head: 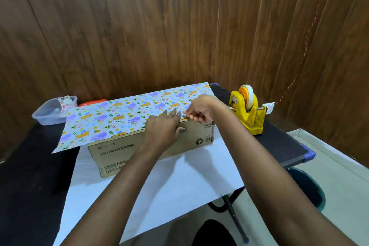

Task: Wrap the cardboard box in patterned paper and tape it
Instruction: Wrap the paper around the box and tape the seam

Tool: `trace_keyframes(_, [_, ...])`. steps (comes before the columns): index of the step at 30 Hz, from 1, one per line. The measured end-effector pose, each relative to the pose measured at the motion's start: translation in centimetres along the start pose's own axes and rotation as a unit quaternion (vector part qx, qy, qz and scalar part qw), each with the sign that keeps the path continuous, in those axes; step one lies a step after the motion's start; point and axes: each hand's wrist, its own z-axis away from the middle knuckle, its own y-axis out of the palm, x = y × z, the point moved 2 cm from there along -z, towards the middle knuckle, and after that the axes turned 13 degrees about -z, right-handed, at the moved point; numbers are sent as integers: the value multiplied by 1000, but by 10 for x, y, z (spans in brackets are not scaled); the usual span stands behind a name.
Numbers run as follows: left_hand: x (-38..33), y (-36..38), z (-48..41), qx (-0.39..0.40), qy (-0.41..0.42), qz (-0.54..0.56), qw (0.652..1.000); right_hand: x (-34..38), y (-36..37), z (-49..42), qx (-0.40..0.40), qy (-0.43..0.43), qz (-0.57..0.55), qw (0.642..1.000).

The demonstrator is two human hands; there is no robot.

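A brown cardboard box (pixel 123 156) lies lengthwise on the dark table. Patterned paper (pixel 119 116) with purple and orange animals is folded over its top, and its white underside (pixel 179 181) spreads toward me under the box. My left hand (pixel 163 128) lies flat on the paper at the box's top front edge, fingers straight, thumb down the box's front face. Just to its right, my right hand (pixel 199 110) has curled fingers and pinches something small at the paper's edge; I cannot tell whether it is tape.
A yellow tape dispenser (pixel 248 110) with a roll of tape stands right of the box near the table's right edge. A clear plastic tub (pixel 53 112) and an orange lid (pixel 91 102) sit at the back left. A wooden wall rises behind the table.
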Motion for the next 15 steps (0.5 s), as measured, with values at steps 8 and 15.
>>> trace_keyframes(8, [0,0,0,4,2,3,1000,-7,-15,-5,57,21,-222,973])
trace_keyframes(15, [1,-2,0,9,5,1,1000,-16,-4,-8,89,49,-232,967])
